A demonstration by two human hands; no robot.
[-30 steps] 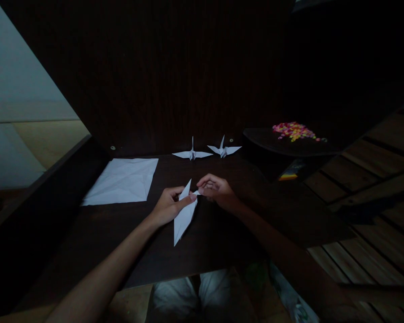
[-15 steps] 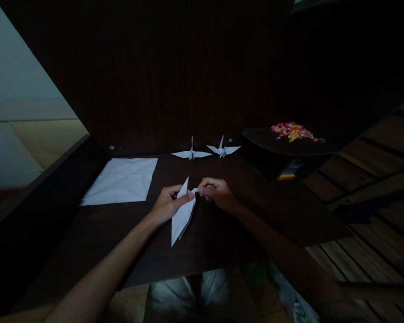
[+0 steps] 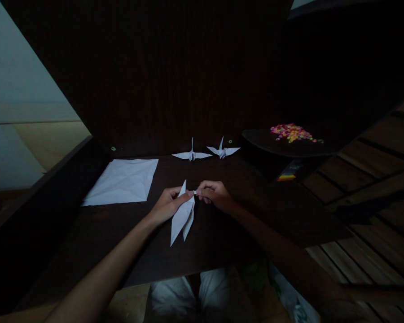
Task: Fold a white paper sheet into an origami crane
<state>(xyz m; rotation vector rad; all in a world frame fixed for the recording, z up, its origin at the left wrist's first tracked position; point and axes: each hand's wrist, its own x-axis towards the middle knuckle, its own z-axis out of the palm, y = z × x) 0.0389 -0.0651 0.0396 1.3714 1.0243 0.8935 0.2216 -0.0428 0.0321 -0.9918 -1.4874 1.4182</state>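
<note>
A partly folded white origami crane (image 3: pixel 182 217) is held above the dark desk, its long points slanting up and down. My left hand (image 3: pixel 169 204) grips its body, thumb pressed across the paper. At the crane's right side, my right hand (image 3: pixel 216 195) pinches a small narrow tip of the same paper between thumb and finger. Two finished paper cranes with spread wings, one on the left (image 3: pixel 191 155) and one on the right (image 3: pixel 223 151), stand against the back panel.
A creased white paper sheet (image 3: pixel 123 181) lies at the left by the raised side board (image 3: pixel 63 170). On the right, a rounded shelf (image 3: pixel 262 140) carries a pile of small colourful pieces (image 3: pixel 293 133). Wooden slats (image 3: pixel 353 264) lie at the lower right.
The crane's lower points have spread further apart. Its narrow tip now sits tighter between my two hands, and the right fingers have shifted slightly.
</note>
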